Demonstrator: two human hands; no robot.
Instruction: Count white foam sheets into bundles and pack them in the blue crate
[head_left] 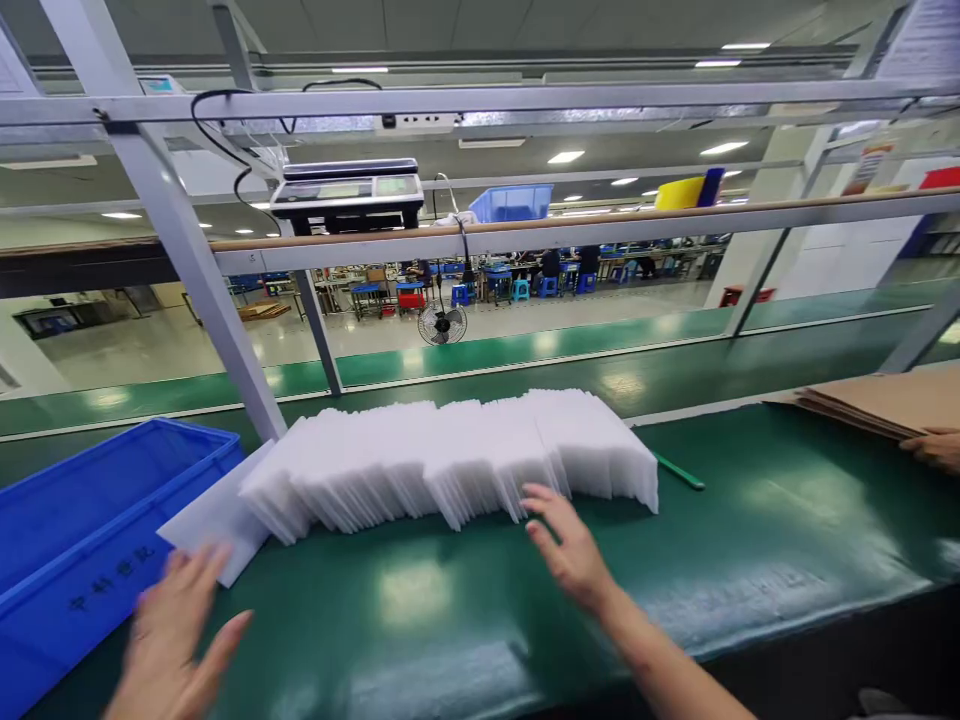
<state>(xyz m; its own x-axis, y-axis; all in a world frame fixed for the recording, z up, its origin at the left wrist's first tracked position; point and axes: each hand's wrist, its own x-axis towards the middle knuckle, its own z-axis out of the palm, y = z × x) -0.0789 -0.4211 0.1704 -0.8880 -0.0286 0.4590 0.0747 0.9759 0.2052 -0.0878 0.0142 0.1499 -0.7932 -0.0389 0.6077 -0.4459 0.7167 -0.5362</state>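
Note:
A long row of thin white foam sheets (450,455) stands on edge across the green table (787,520). My right hand (570,545) is open, fingers spread, its fingertips just at the front of the row near the middle. My left hand (176,640) is open too, blurred by motion, low at the left, just below a single flat white sheet (217,520) that lies at the row's left end. Neither hand holds anything.
A blue plastic bin (82,540) sits at the left edge. A green stick (679,472) lies behind the row's right end. Flat brown cardboard (877,400) lies far right, with another person's hand (934,448) on it. A metal frame with a scale (349,192) stands behind.

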